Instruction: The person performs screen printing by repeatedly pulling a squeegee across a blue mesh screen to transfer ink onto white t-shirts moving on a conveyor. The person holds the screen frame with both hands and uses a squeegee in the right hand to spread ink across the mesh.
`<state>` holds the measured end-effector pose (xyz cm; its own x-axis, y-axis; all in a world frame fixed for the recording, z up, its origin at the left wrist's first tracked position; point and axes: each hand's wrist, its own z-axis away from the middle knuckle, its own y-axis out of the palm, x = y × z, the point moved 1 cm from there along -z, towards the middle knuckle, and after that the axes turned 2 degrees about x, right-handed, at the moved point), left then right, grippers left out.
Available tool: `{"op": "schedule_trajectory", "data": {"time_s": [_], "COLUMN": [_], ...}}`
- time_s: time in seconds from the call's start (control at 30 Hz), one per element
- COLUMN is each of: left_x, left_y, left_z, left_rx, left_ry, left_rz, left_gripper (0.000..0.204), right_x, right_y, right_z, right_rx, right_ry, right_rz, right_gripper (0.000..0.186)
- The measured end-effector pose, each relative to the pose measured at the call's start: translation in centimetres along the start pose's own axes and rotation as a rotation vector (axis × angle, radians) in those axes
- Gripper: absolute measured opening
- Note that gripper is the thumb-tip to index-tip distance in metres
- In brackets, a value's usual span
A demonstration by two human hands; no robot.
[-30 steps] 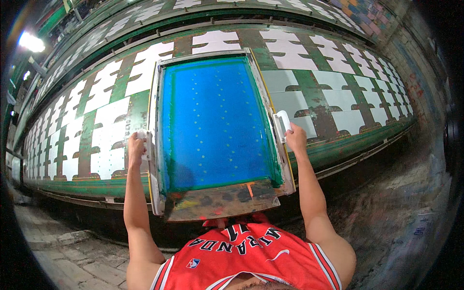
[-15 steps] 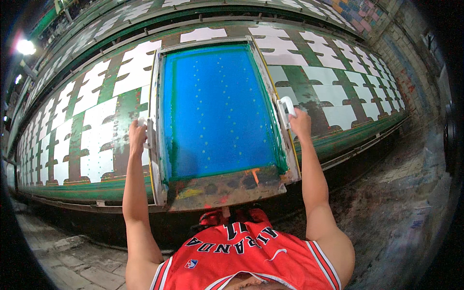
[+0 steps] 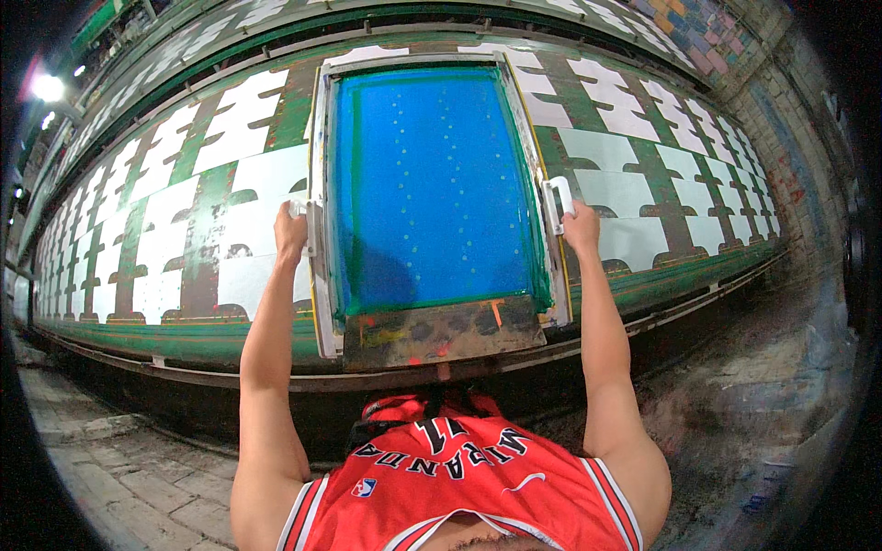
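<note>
A silk-screen printing frame (image 3: 322, 119) with a blue mesh (image 3: 432, 193) is between my hands, over a long table. Rows of small pale dots run down the mesh, and green smears line its border. My left hand (image 3: 291, 231) is closed around the handle on the frame's left side, mostly hidden by the fingers. On the right side, my right hand (image 3: 581, 227) grips a white handle (image 3: 559, 195). A stained board (image 3: 441, 336) forms the frame's near end. Whether the frame rests on the table or hovers just above it, I cannot tell.
White cut fabric pieces (image 3: 262, 174) lie in rows on the green-and-brown table (image 3: 216, 211), to both sides of the frame. Another table with similar pieces (image 3: 266, 11) runs behind. A brick wall (image 3: 772, 119) stands at right, and paved floor (image 3: 156, 487) lies at lower left.
The frame has shifted to the right along the table, carried by both hands. More white pieces show on its left side now. Both hands keep their hold on the handles.
</note>
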<state>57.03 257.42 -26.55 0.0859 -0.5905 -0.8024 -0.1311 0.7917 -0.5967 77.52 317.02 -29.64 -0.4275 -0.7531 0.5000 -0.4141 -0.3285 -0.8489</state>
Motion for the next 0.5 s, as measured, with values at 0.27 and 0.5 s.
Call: {"op": "schedule_trajectory", "data": {"time_s": [0.27, 0.5], "left_x": [-0.1, 1.6], "left_y": [3.0, 4.5], "left_z": [3.0, 3.8], "left_rx": [-0.086, -0.139], "left_ry": [0.047, 0.041], "left_rz": [-0.112, -0.054], "left_gripper": [0.046, 0.041], "right_x": [-5.6, -5.9], "right_y": [2.2, 1.1], "right_z": [1.0, 1.6], "right_rx": [0.043, 0.166], "right_ry": [-0.037, 0.171], "right_rz": [-0.098, -0.282], "right_gripper": [0.035, 0.038]}}
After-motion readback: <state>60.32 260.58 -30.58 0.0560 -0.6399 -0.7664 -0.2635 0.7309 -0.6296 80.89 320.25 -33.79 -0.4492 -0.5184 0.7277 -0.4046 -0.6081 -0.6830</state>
